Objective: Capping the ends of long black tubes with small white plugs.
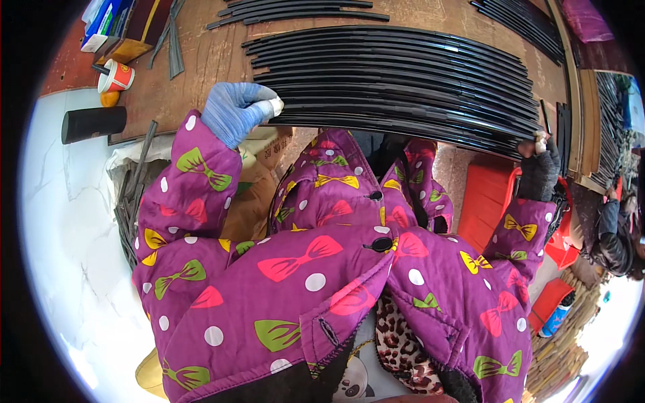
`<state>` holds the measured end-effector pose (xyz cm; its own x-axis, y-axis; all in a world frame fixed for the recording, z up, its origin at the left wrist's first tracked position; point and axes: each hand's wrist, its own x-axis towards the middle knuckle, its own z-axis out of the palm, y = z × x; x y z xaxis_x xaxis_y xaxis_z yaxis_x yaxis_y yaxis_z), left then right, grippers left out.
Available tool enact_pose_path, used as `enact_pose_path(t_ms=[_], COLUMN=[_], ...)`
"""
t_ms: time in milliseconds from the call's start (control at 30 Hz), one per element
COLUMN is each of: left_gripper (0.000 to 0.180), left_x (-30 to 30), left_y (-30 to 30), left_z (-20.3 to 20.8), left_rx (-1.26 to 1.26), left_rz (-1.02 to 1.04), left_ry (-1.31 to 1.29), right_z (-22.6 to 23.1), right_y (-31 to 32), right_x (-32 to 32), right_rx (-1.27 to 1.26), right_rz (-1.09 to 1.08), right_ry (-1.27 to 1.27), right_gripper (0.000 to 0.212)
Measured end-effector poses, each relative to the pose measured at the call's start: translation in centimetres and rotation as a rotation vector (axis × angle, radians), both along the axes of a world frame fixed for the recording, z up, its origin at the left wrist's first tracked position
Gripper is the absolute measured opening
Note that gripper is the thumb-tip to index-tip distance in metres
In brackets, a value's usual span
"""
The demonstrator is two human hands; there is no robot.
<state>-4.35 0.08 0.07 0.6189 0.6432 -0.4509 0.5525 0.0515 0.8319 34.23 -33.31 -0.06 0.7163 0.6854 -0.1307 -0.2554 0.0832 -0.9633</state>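
Note:
A row of long, thin, glossy black strips (pixel 396 74) lies side by side across the brown wooden table, running left to right and bowed by the lens. My left hand (pixel 232 113), in a blue knit glove with white wrapping at the fingertips, pinches the left end of a black strip (pixel 376 121) along the table's near edge. At the right end of these near strips is my right hand (pixel 539 164), in a dark glove with a white-wrapped fingertip. Its fingers are closed around the strip ends, partly hidden by shadow.
More black strips (pixel 521 30) lie at the table's far right, with another bunch (pixel 302 10) at the back. A red-and-white cup (pixel 115 76) and a black cylinder (pixel 94 125) stand at left. Below right is a red stool (pixel 485 201). Another person (pixel 615 228) is at far right.

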Motion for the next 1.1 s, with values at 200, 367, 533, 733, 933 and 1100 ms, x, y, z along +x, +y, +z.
enact_pose_path(t_ms=[200,367,533,733,933,1100], left_gripper=[0.01,0.012,0.015,0.013,0.027,0.029], left_x=[-1.1,-1.2,-0.9,1.7,5.6,7.6], left_y=[2.8,2.3,2.8,4.4,8.1,8.3], left_z=[0.0,-0.9,-1.4,-0.2,-1.6,-2.1], left_rx=[0.102,0.175,0.404,0.64,1.119,1.125], left_rz=[0.003,0.011,-0.103,-0.189,-0.385,-0.456], left_ry=[-0.101,-0.013,0.012,-0.035,0.282,0.304], right_z=[0.9,0.1,0.5,4.0,2.6,2.2], right_y=[-5.9,-5.0,-4.9,-0.1,8.3,12.4], right_x=[7.4,7.9,7.6,5.2,8.8,12.3], right_rx=[-0.029,-0.159,-0.566,-0.712,-0.969,-1.296], right_rz=[0.028,-0.032,-0.323,-0.334,-0.088,-0.054], right_ry=[-0.036,-0.089,-0.382,-0.802,-1.197,-1.271], right_gripper=[0.02,0.017,0.016,0.018,0.029,0.036])
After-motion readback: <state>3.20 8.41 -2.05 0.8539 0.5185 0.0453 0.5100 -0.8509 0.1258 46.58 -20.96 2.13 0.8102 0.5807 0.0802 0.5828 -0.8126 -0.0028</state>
